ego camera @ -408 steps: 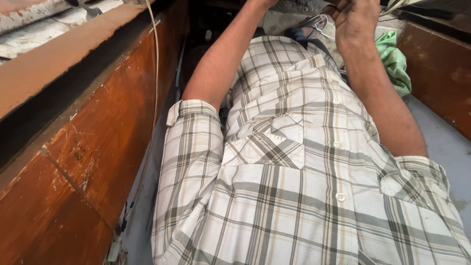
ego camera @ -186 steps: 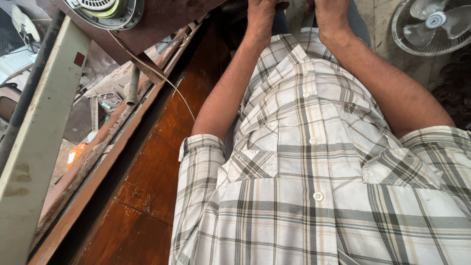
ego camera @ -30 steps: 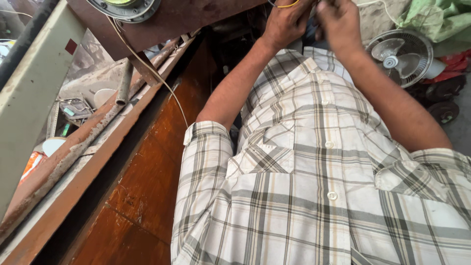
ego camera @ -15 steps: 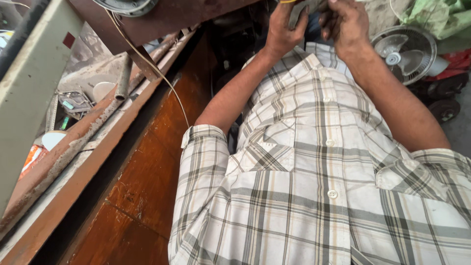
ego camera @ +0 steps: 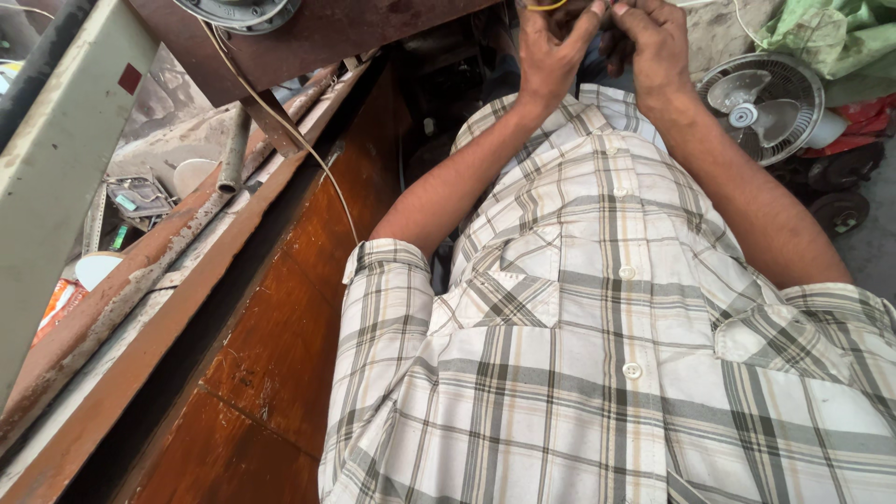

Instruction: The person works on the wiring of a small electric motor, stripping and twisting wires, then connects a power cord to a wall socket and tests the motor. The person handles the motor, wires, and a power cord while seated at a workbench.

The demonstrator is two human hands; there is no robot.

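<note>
Yellow wire loop at top edge, pinched in left hand, fingers curled shut on it. Right hand just beside, fingers bent onto a dark part between both hands; its grip can't be made out. Small fan right of them.

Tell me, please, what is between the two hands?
Between the left hand and right hand only a bit of yellow wire shows; the fingers cover whatever else they hold.

yellow loop and both hands' fingertips cut off at top edge.
</note>
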